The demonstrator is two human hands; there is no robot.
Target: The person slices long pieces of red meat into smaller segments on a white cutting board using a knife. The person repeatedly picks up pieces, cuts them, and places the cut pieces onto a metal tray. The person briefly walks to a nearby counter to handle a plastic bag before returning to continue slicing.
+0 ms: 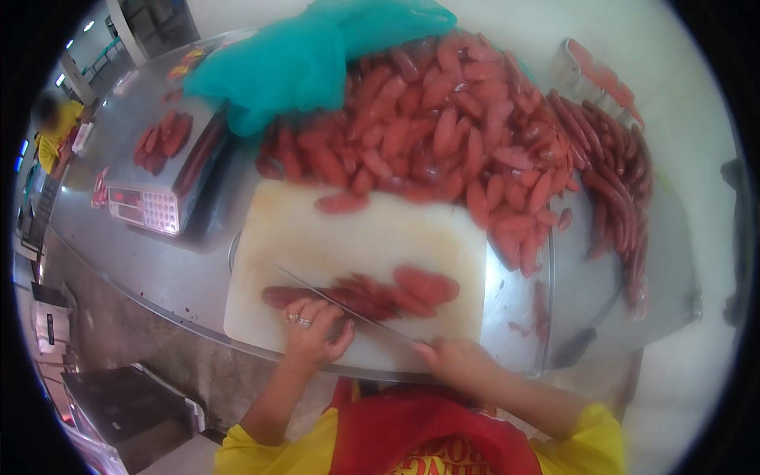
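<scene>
On the white cutting board lies a reddish sausage, partly cut into slanted slices that lean to the right. My left hand, with a ring on one finger, is closed over the sausage's left part and pins it to the board. My right hand grips a knife at the board's front edge; its handle is hidden in the fist. The long thin knife blade slants up and left across the sausage, beside my left fingers. One loose slice rests at the board's far edge.
Behind the board rises a large heap of sausage slices, partly under a green plastic bag. Whole sausages lie at right, near a black-handled knife. A scale bearing slices stands left. Another person is far left.
</scene>
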